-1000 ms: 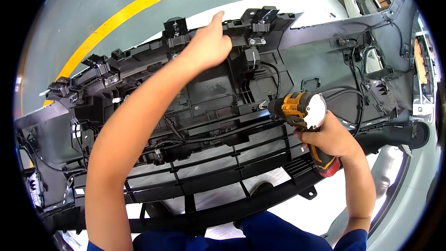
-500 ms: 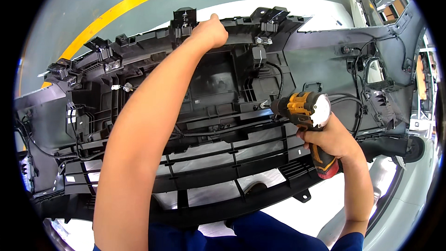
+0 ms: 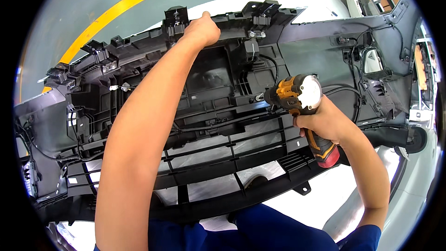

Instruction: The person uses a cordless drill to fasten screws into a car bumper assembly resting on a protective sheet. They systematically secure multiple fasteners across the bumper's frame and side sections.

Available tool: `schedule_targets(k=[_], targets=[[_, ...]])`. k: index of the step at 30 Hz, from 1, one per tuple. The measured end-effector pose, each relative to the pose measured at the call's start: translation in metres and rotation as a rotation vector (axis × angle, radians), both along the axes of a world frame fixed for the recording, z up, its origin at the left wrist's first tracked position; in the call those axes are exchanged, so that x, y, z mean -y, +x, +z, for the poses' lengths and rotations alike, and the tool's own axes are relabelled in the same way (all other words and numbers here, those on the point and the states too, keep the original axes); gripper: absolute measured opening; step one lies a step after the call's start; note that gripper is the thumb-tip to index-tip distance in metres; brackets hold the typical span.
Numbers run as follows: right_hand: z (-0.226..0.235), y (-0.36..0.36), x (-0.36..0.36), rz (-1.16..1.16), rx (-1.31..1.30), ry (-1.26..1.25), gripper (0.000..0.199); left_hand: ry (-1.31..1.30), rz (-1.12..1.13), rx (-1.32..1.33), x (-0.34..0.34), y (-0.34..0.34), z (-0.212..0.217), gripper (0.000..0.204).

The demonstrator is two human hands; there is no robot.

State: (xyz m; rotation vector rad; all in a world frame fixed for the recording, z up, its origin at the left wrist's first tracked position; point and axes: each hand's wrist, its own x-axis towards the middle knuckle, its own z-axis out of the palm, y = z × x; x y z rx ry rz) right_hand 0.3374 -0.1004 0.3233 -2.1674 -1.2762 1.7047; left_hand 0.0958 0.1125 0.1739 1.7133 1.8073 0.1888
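A large car bumper [image 3: 306,53] lies in front of me with its inner side up, showing black ribs, brackets and a grille. My left hand [image 3: 202,30] is closed over its far edge, just right of a black bracket [image 3: 176,18]; the fingers are partly hidden behind the edge. In my right hand [image 3: 325,122] is a yellow and black cordless drill [image 3: 289,92] with a red-ended battery [image 3: 328,157]. Its nose points left, with a metal tip [image 3: 259,97] at the bumper's middle beam. Whether the tip touches a fastener I cannot tell.
Black cables [image 3: 344,88] run along the bumper's inside. White sheeting [image 3: 320,7] lies beyond its far edge, on a grey floor with a yellow line [image 3: 134,2]. A pale car body part [image 3: 420,176] is at the right, below a rack [image 3: 425,74]. My shoe shows through the grille.
The view has shifted slightly, so the bumper sits a little further up and left. The drill has risen slightly and my right forearm has swung outward. My left hand keeps its hold.
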Motion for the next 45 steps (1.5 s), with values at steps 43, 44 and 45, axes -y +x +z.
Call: schedule_targets(k=[43,44,45], targets=[[-0.009,0.016,0.004,0.297,0.149,0.051,0.035,0.205,0.079,0.552,0.040,-0.016,-0.028,0.058],[-0.011,0.022,0.008,0.277,0.150,0.070,0.035,0.048,0.131,0.748,0.060,-0.016,-0.022,0.051],[-0.007,0.021,0.017,0.233,0.137,0.115,0.037,-0.095,0.181,0.907,0.081,-0.023,-0.011,0.038]])
